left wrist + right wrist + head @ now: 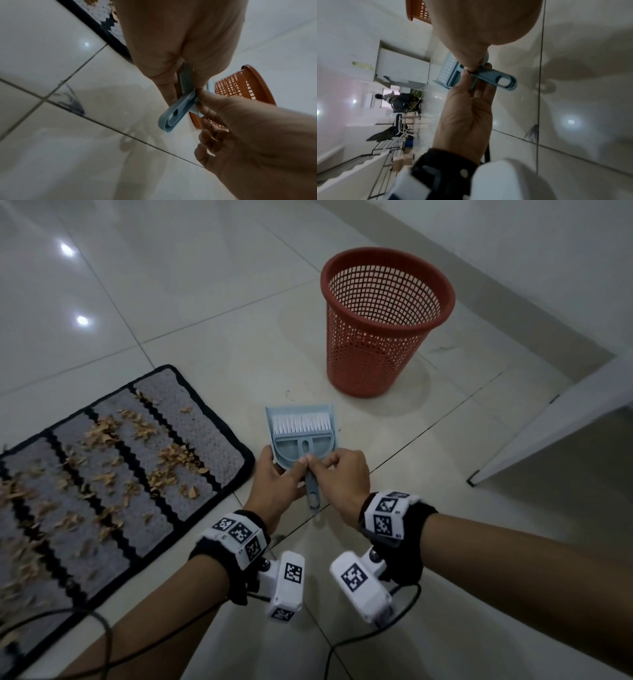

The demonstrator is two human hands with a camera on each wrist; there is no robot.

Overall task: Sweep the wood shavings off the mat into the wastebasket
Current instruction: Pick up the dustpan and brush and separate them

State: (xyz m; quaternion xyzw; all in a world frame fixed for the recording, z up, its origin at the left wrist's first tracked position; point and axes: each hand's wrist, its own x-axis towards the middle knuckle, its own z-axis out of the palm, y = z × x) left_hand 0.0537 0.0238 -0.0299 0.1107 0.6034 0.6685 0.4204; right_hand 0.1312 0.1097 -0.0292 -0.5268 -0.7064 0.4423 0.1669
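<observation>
- Your left hand [274, 477] holds the pale blue dustpan [301, 436] from its left and underside, fingers curled round the back edge near where the handle starts.
- Your right hand [339, 477] pinches the brush [301, 424] by its handle between thumb and forefinger, right at the neck where the two handles stack; the other fingers are loosely curled below.
- The brush is nested flat in the dustpan, white bristles pointing away from you toward the pan's open lip.
- In the left wrist view, the stacked handles [173, 116] stick out past both hands, clear of the tiled floor [51, 148].
- In the right wrist view, the handle end with its hanging hole [503, 81] pokes out beyond your fingertips [467, 73].
- The mat [113, 474], grey with black zigzag stripes and a black border, lies on the floor to your left, just beside the left hand.
- The wood shavings [102, 436] are scattered across most of the mat, thickest in clumps near its middle.
- The wastebasket [380, 323], a red mesh one, stands upright on the floor beyond the dustpan and slightly to the right, apart from it.
</observation>
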